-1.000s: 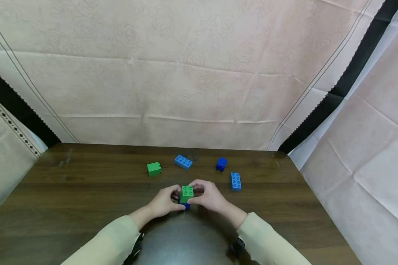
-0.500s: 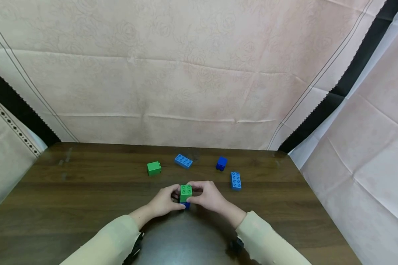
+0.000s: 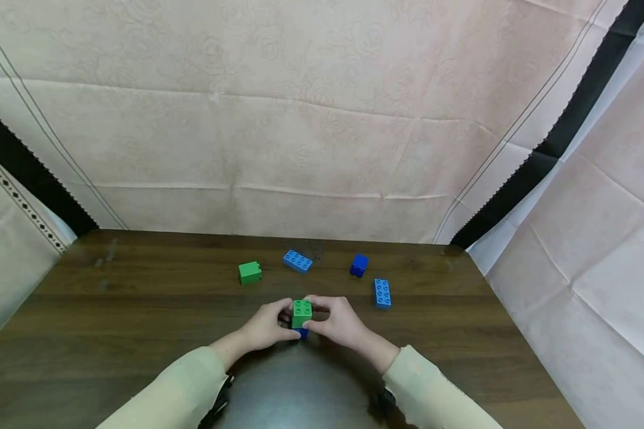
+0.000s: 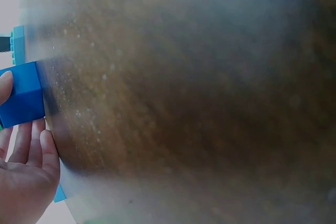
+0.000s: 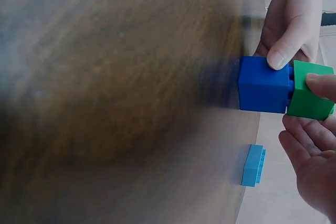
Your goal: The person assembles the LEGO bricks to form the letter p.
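In the head view a green brick sits above a dark blue brick, near the table's front. My left hand pinches the blue brick from the left, thumb on its near face. From the other side, my right hand holds the green brick between thumb and fingers. Seen by the right wrist camera, the blue brick and green brick meet end to end, with a narrow gap showing studs between them. The left wrist view has the blue brick at its left edge, the green one mostly cut off.
Farther back on the brown wooden table lie a green brick, a light blue brick and a dark blue brick. Another light blue brick lies to the right. A pale patterned cloth hangs behind.
Both hands keep their hold at nearly the same spot. The right fingers and the green brick have shifted very slightly. The loose bricks stay where they were.
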### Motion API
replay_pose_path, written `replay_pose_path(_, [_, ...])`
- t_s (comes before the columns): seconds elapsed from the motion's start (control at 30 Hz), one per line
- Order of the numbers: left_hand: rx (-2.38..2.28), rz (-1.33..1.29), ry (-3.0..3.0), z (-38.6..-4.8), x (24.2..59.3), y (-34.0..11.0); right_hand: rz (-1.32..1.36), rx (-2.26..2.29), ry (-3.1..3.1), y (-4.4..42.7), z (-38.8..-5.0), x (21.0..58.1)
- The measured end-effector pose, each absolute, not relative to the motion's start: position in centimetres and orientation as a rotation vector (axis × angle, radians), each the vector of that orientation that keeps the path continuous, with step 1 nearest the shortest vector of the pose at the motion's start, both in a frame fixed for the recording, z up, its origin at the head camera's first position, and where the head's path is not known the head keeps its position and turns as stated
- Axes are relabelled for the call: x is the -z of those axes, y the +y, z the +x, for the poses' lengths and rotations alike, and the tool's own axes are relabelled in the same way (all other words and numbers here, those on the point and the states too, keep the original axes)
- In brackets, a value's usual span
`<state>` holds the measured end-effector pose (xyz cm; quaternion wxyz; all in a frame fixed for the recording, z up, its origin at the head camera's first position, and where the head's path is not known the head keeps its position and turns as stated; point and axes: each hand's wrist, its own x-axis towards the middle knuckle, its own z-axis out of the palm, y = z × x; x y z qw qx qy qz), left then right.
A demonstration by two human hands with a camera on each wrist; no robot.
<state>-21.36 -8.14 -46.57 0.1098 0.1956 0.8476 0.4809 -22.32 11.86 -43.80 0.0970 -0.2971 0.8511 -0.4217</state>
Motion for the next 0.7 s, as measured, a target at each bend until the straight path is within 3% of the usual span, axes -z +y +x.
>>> replay_pose_path(0.7, [-1.423,0.566,2.485,-21.28,46.45,-8.17,-0.909,1.195,2.560,11.83,-22.08,43.87])
